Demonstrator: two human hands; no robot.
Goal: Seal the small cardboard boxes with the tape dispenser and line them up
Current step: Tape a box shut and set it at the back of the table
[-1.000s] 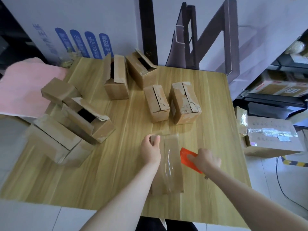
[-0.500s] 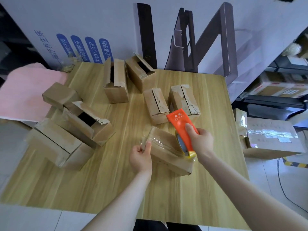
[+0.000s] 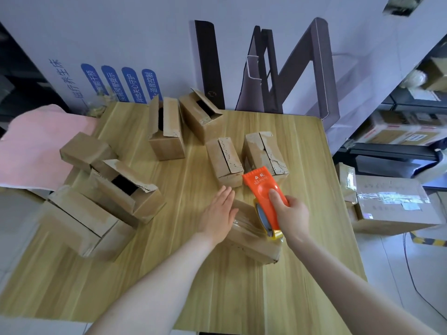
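pressing taped box (image 3: 251, 235) with flat left hand (image 3: 217, 213); gripped tape dispenser (image 3: 266, 189) in right hand (image 3: 292, 213), roll touching that box. beyond taped box: two shut untaped boxes (image 3: 225, 160). left of it: open boxes (image 3: 125, 189). judged early, most sealing and all lining-up left.

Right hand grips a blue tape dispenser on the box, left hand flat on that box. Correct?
No. The head view shows the tape dispenser is orange, not blue. The right hand grips it on the box; the left hand lies flat on that box.
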